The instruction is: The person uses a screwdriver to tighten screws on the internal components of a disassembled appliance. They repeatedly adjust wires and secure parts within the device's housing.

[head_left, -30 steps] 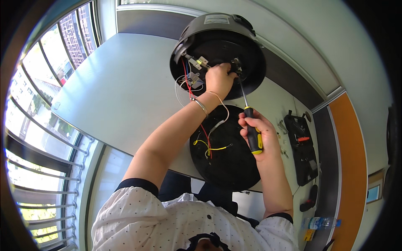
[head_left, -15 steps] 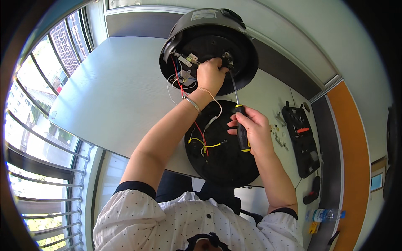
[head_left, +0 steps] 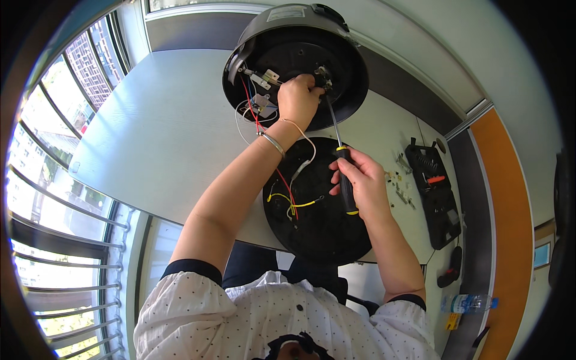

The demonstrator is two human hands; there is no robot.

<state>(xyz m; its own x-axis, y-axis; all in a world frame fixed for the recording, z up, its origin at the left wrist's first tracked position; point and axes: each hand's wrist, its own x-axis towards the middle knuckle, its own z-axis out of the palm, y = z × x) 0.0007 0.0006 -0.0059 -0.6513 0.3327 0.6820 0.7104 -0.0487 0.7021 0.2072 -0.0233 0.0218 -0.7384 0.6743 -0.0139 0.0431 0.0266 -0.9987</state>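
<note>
A dark round appliance housing (head_left: 258,41), like a rice cooker's shell, lies on its side with its hollow underside facing me. My left hand (head_left: 298,102) reaches inside, fingers pinched beside a small metal fitting (head_left: 324,76); whatever they hold is hidden. In my right hand (head_left: 369,183) is a screwdriver (head_left: 346,189) with a black and yellow handle. Its shaft points up to that fitting, close to my left fingertips; the tip is hard to see. A black round base cover (head_left: 324,237) lies nearer me, with yellow wires (head_left: 305,204) over it. Red and white wires hang from the housing.
On the right of the pale table (head_left: 150,132) lies an opened black tool case (head_left: 441,219), with small loose metal parts (head_left: 403,193) beside it. A black-and-red tool (head_left: 450,273), water bottle (head_left: 471,303) and yellow box (head_left: 453,322) are farther right. A barred window is at left.
The whole view has shifted slightly. Both hands keep their places at the housing, and the screwdriver still points to the same fitting.
</note>
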